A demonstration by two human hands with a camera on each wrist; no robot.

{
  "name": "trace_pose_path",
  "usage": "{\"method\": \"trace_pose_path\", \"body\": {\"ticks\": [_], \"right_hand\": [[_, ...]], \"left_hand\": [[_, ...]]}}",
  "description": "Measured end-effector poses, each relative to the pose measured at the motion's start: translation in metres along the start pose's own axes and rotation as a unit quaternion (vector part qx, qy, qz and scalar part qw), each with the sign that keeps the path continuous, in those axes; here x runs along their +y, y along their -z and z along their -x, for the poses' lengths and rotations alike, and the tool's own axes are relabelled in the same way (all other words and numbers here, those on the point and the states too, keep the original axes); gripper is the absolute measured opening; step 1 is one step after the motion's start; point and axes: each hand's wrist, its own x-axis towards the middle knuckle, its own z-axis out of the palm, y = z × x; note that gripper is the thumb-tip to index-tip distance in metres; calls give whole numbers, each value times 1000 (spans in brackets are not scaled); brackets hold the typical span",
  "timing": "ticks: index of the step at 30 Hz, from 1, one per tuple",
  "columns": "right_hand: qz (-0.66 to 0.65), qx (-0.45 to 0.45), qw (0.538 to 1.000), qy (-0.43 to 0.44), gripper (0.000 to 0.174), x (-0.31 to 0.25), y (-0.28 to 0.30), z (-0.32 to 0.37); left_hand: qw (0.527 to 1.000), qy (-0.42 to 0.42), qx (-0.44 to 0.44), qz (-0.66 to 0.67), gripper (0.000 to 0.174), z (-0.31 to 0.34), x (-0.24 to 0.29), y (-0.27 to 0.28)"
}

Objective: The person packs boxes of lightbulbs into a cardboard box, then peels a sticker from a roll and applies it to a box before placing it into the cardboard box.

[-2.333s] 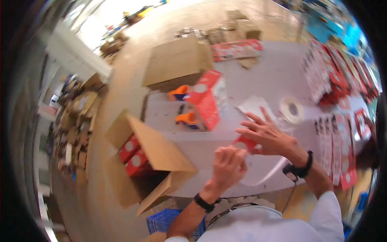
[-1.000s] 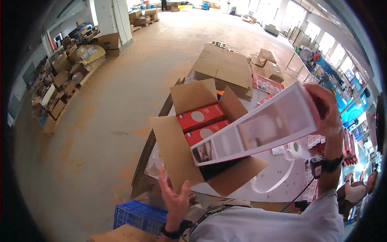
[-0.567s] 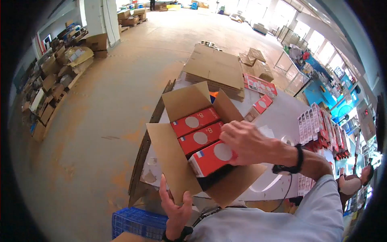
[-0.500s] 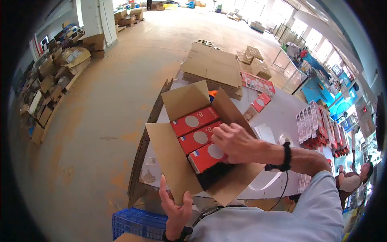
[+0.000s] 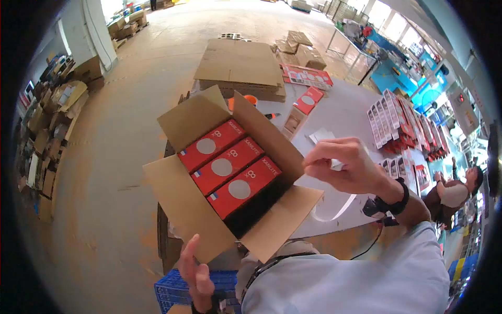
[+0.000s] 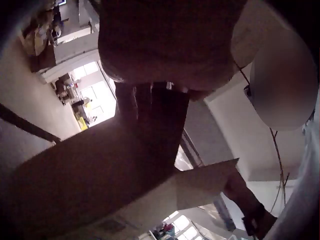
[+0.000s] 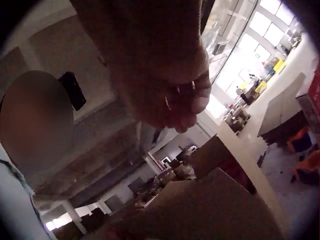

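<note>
An open cardboard carton [image 5: 172,188] holds several red boxes in a row, printed XANLITE and x8. The nearest red box [image 5: 243,187] lies level with the others, beside a dark gap at the carton's front side. My right hand [image 5: 345,165] is raised just past the carton's right flap, its fingers loosely curled with nothing visible in them. At the front-left flap, my left hand [image 5: 196,275] has a finger straight up at the flap's edge and the thumb apart. Both hands look dark in the wrist views.
Flattened cardboard sheets [image 5: 238,63] are stacked behind the carton. An orange-handled tape dispenser [image 5: 251,100] is partly hidden by a flap. Another red box [image 5: 308,99] stands on the white table [image 5: 340,112], with stacked red packaging [image 5: 395,120] at right. A blue crate [image 5: 170,293] sits below.
My right hand brought a red box over and set it into the carton beside the others, then let go and moved right. My left hand stayed by the front flap, loosening from it.
</note>
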Motion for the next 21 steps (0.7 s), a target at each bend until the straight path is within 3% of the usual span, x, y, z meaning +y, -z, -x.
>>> {"method": "trace_pose_path", "body": {"ticks": [2, 4, 5, 7, 8, 9, 11, 14, 18, 19, 20, 21], "right_hand": [[-35, 30, 998, -46, 8, 14, 2, 30], [-66, 42, 992, -97, 8, 36, -5, 61], [-157, 28, 972, -171, 10, 52, -18, 78], [-332, -4, 892, -307, 16, 85, -60, 113], [-367, -43, 869, -329, 21, 105, -91, 130], [-402, -84, 842, -349, 26, 124, -124, 145], [-411, -176, 824, -347, 33, 143, -177, 163], [-428, -175, 820, -337, 38, 134, -218, 153], [-479, -93, 832, -264, 47, 139, -278, 147], [-473, -77, 839, -257, 51, 151, -301, 149], [-417, -57, 876, -236, 53, 149, -304, 145], [-405, -31, 878, -251, 53, 157, -291, 157]], "left_hand": [[999, 44, -13, -2, 62, -2, 5, 9], [998, 19, -55, -6, 67, -1, -5, 23], [997, 8, -75, -8, 69, 0, -7, 26], [994, 25, 0, 108, 74, -6, 2, 6], [985, 35, 39, 165, 76, -12, 8, -2], [987, 62, 56, 137, 78, -20, 10, -3], [986, 115, 96, 73, 80, -38, 16, 4], [989, 139, 34, -46, 74, -74, 35, 14], [983, 184, 14, 16, 74, -91, 45, -2], [983, 167, 32, 63, 74, -85, 34, -4], [981, 151, 50, 114, 73, -81, 19, -4], [986, 114, 42, 117, 75, -79, 2, 1]]}}
